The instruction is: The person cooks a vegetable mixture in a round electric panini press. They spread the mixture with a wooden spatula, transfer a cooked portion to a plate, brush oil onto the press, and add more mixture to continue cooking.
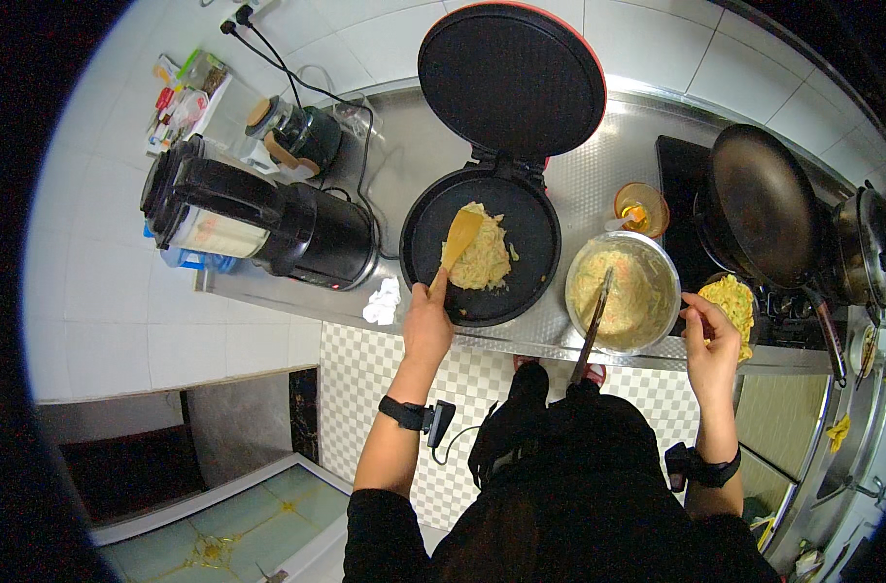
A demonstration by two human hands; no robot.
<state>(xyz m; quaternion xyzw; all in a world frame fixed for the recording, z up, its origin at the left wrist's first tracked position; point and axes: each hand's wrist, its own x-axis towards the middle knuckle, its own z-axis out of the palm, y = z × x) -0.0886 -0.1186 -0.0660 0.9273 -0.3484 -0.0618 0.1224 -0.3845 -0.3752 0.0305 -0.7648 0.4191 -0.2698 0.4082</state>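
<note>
My left hand point(428, 328) grips a wooden spatula point(460, 237). Its blade rests on a thick patch of vegetable batter point(487, 262) spread on the black lower plate of an electric griddle point(428, 240), whose lid point(512, 80) is raised. My right hand point(714, 342) is at the right rim of a steel bowl point(667, 321), fingers curled; whether they pinch the rim is unclear. Shredded batter point(632, 295) fills the bowl, and dark chopsticks point(596, 321) lean in it. Cooked yellow-green pancakes point(731, 299) lie partly behind my right hand.
A small amber bowl point(654, 208) with oil and a spoon stands behind the steel bowl. On the right, a frying pan point(763, 204) is over the black cooktop point(672, 167). At left are a blender point(319, 233), a crumpled white tissue point(382, 301) and a power cord point(370, 146).
</note>
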